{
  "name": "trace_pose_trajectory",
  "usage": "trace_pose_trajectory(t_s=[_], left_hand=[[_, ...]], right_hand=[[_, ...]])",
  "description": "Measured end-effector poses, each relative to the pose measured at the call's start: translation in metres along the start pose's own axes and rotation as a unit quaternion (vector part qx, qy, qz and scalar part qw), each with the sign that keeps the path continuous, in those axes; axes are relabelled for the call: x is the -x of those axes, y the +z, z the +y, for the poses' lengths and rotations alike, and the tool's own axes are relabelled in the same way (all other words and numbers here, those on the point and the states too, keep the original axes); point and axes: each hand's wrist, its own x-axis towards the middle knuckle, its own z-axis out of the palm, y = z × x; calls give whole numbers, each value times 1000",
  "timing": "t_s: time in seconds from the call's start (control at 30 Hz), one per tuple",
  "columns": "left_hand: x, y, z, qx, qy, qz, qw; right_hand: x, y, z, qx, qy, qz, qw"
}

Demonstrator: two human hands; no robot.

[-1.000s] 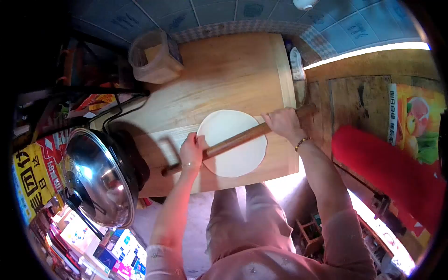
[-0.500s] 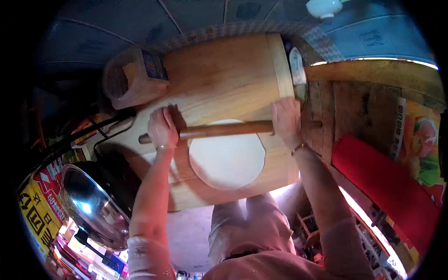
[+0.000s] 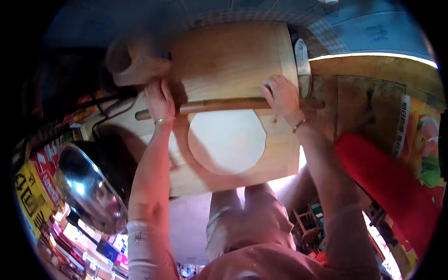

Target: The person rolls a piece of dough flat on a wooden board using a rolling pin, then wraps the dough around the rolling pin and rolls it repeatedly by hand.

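Observation:
A wooden rolling pin (image 3: 224, 104) lies nearly level across the far edge of a round, flat sheet of white dough (image 3: 227, 142). The dough rests on a wooden board (image 3: 233, 60). My left hand (image 3: 160, 100) lies over the pin near its left end, palm down, with the fingers stretched forward and close together. On the pin's right part rests my right hand (image 3: 283, 95), its fingers bent over and beyond the pin. The pin's right end sticks out past the board's right edge.
A clear plastic container (image 3: 142, 65) stands at the board's far left. A pan with a shiny lid (image 3: 91, 189) is at the left. Past the right edge lie a white bottle (image 3: 302, 56) and a red object (image 3: 385, 182). A tiled wall runs behind.
The rolling pin has gone from a slant across the dough to nearly level at its far edge. Both hands have moved forward, the left one most. The camera view has shifted.

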Motion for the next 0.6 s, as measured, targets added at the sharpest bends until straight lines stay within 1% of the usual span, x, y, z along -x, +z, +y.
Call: trace_pose_trajectory(t_s=[0.03, 0.07, 0.1, 0.13, 0.17, 0.2, 0.23, 0.3, 0.33, 0.37, 0.4, 0.43, 0.47, 0.5, 0.53, 0.6], left_hand=[[-11, 0, 4, 77, 29, 76, 994], [17, -1, 3, 113, -10, 147, 983], [49, -14, 14, 196, -152, 120, 961], [85, -15, 10, 242, -202, 131, 940], [118, -9, 7, 308, -314, 89, 894], [143, -7, 4, 252, -309, 35, 916], [155, -4, 3, 195, -304, -17, 932], [154, 4, 8, 319, -358, -51, 876], [147, -5, 15, 321, -357, -34, 876], [140, -16, 20, 278, -370, -150, 873], [133, -23, 25, 231, -378, -260, 858], [137, -24, 27, 239, -379, -236, 862], [149, -27, 33, 230, -336, -205, 890], [160, -31, 38, 219, -292, -176, 914], [162, -40, 43, 223, -294, -158, 916], [162, -60, 56, 257, -220, -180, 924]], right_hand=[[-7, -7, 0, 36, -126, -58, 990], [-12, -13, 2, 79, -244, -115, 960], [1, 3, 9, 61, -301, -43, 951], [1, 2, 6, 60, -310, -39, 948], [-1, 1, 4, 93, -297, -44, 949], [-6, 0, -1, 127, -286, -46, 948], [-15, 0, -5, 147, -297, -27, 943], [-35, -2, -15, 158, -319, -4, 935], [-45, -7, -22, 166, -330, 12, 929], [-53, -12, -29, 154, -314, -29, 936], [-60, -12, -34, 158, -332, -16, 930], [-66, -9, -39, 150, -296, -30, 943], [-68, -7, -42, 140, -258, -49, 955], [-69, -10, -47, 94, -234, -71, 965], [-74, -16, -58, 99, -249, -62, 961], [-83, -25, -83, -56, -239, 57, 968]])
